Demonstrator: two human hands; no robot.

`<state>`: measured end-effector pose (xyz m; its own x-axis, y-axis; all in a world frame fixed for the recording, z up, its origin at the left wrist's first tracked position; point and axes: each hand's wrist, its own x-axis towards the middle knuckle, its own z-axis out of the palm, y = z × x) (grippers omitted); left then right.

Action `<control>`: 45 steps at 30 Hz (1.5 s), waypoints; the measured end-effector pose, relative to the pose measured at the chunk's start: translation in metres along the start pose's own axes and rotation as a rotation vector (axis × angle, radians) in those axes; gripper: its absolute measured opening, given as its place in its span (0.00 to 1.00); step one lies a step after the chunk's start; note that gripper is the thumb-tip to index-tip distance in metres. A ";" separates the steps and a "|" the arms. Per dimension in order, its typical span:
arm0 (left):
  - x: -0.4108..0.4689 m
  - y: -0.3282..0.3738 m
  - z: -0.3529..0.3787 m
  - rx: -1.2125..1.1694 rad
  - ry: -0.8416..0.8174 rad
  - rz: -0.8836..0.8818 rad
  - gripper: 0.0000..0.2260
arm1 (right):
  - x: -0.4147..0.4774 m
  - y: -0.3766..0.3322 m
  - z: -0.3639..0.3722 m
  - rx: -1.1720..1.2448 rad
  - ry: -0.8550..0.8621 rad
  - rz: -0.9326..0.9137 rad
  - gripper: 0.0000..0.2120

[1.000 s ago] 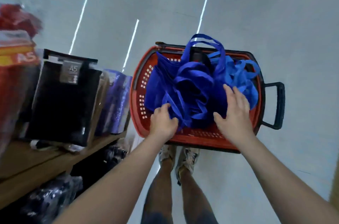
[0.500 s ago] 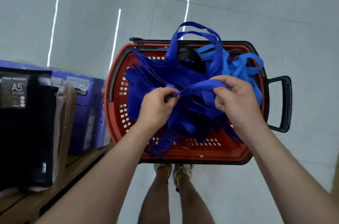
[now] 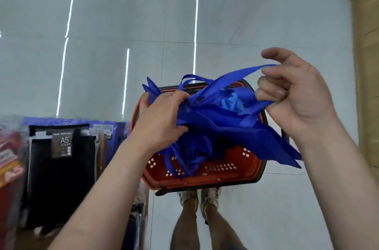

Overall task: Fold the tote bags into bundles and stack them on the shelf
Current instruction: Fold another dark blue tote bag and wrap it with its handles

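We see matt, slightly fuzzy royal-blue cloth tote bags (image 3: 235, 126) btwn our fingers (image 3: 273, 73). Under the fingers: red perforated plastic basket (image 3: 215, 180), semi-gloss. Beyond the fingertips: pale grey floor tiles (image 3: 123, 14), glossy, reflecting lights. Left of them: black A5 packs (image 3: 61, 178) in shiny clear film.

Left hand (image 3: 162, 118) gripping low — right hand (image 3: 297, 96) raised, fingers (image 3: 268, 83) pinching
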<state>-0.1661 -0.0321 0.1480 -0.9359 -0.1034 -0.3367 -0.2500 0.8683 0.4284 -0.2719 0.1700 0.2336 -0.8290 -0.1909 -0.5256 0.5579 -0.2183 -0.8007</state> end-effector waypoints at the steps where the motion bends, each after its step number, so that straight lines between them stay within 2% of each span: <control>1: -0.004 0.006 -0.012 0.021 0.028 -0.024 0.23 | -0.005 -0.014 0.001 0.058 0.025 0.017 0.14; 2: -0.007 0.011 -0.024 0.033 0.079 -0.046 0.19 | -0.011 -0.028 0.003 0.065 0.045 0.019 0.13; 3: -0.011 0.015 -0.038 0.025 0.144 -0.053 0.13 | -0.015 -0.039 0.002 -0.025 0.063 0.001 0.12; 5: -0.019 0.028 -0.068 -0.084 0.251 -0.051 0.06 | -0.025 -0.061 -0.006 -0.512 0.105 -0.048 0.14; 7: -0.028 0.043 -0.102 -0.248 0.293 -0.091 0.08 | -0.043 -0.080 -0.018 -1.051 0.218 -0.105 0.31; 8: -0.033 0.052 -0.119 -0.324 0.314 -0.116 0.09 | -0.058 -0.090 -0.022 -1.217 0.284 -0.186 0.37; 9: -0.039 0.062 -0.134 -0.413 0.333 -0.148 0.10 | -0.074 -0.097 -0.024 -1.271 0.327 -0.284 0.41; 10: -0.044 0.072 -0.146 -0.544 0.357 -0.187 0.11 | -0.089 -0.099 -0.025 -1.228 0.333 -0.347 0.43; 11: -0.049 0.082 -0.157 -0.717 0.379 -0.232 0.13 | -0.102 -0.098 -0.025 -1.095 0.295 -0.328 0.45; 14: -0.065 0.108 -0.183 -1.156 0.454 -0.330 0.13 | -0.141 -0.074 -0.018 -0.693 0.019 -0.003 0.53; 15: -0.070 0.116 -0.189 -1.206 0.485 -0.334 0.12 | -0.158 -0.065 -0.015 -0.649 -0.113 0.066 0.55; 17: -0.078 0.128 -0.199 -1.211 0.540 -0.346 0.09 | -0.187 -0.051 -0.008 -0.675 -0.364 0.089 0.58; 19: -0.086 0.140 -0.205 -1.237 0.564 -0.380 0.07 | -0.203 -0.045 0.002 -0.820 -0.482 0.032 0.57; 20: -0.089 0.146 -0.207 -1.261 0.564 -0.397 0.07 | -0.206 -0.043 0.005 -0.892 -0.461 -0.059 0.51; 21: -0.092 0.153 -0.210 -1.287 0.554 -0.408 0.06 | -0.206 -0.043 0.008 -0.924 -0.369 -0.173 0.42; 23: -0.100 0.168 -0.217 -1.364 0.505 -0.382 0.05 | -0.197 -0.046 0.003 -0.916 -0.100 -0.403 0.26; 24: -0.104 0.176 -0.221 -1.411 0.473 -0.325 0.05 | -0.191 -0.052 0.000 -0.848 0.005 -0.430 0.20; 26: -0.120 0.186 -0.227 -1.499 0.420 -0.156 0.12 | -0.177 -0.071 -0.007 -0.661 0.089 -0.367 0.13; 28: -0.147 0.194 -0.224 -1.403 0.352 -0.024 0.23 | -0.161 -0.094 -0.013 -0.492 0.086 -0.264 0.11; 30: -0.184 0.208 -0.204 -1.056 0.192 0.092 0.34 | -0.155 -0.117 -0.014 -0.410 0.018 -0.205 0.11; 32: -0.213 0.229 -0.173 -0.638 0.009 0.107 0.43 | -0.158 -0.136 -0.010 -0.324 -0.090 -0.127 0.13; 33: -0.221 0.238 -0.156 -0.396 0.058 0.102 0.43 | -0.162 -0.144 -0.007 -0.283 -0.148 -0.079 0.15; 34: -0.224 0.244 -0.141 -0.243 0.199 0.075 0.39 | -0.167 -0.150 -0.005 -0.266 -0.190 -0.048 0.15; 35: -0.224 0.246 -0.132 -0.225 0.381 0.027 0.31 | -0.172 -0.153 -0.001 -0.255 -0.237 -0.018 0.14; 37: -0.228 0.244 -0.137 -0.459 0.714 -0.199 0.09 | -0.185 -0.153 0.003 -0.238 -0.366 0.064 0.08; 38: -0.229 0.240 -0.147 -0.594 0.802 -0.312 0.08 | -0.192 -0.154 0.005 -0.240 -0.441 0.118 0.15; 40: -0.238 0.232 -0.168 -0.745 0.922 -0.444 0.13 | -0.202 -0.153 0.005 -0.323 -0.591 0.197 0.43; 41: -0.244 0.227 -0.174 -0.793 0.960 -0.472 0.15 | -0.211 -0.153 0.006 -0.436 -0.660 0.174 0.52; 43: -0.261 0.222 -0.181 -0.874 0.972 -0.488 0.16 | -0.235 -0.149 0.010 -0.764 -0.790 0.055 0.62; 45: -0.282 0.222 -0.175 -0.939 0.957 -0.536 0.17 | -0.262 -0.139 0.012 -1.069 -0.922 -0.063 0.63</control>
<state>-0.0009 0.1047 0.4851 -0.3891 -0.9144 -0.1114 -0.3329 0.0268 0.9426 -0.1319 0.2387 0.4861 -0.2967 -0.8473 -0.4405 -0.1212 0.4910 -0.8627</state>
